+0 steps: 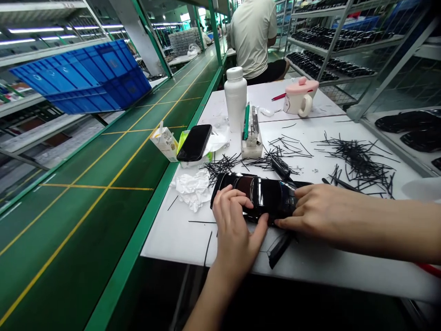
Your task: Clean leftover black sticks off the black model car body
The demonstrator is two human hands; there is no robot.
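Note:
A glossy black model car lies lengthwise on the white table near its front edge. My left hand grips the car's left part, fingers over the top and thumb along the near side. On the car's right end is my right hand, fingers curled, with one fingertip pressed against the near lower side; its thumb is hidden. One black part with an open door-like shape sticks out by the near side, and another black piece stands up at the far side. Thin black strips lie scattered beyond the car.
Crumpled tissue, a phone and a drink carton are at left. Behind stand a white bottle, a tool holder and a lidded mug. A green conveyor runs alongside; a person sits ahead.

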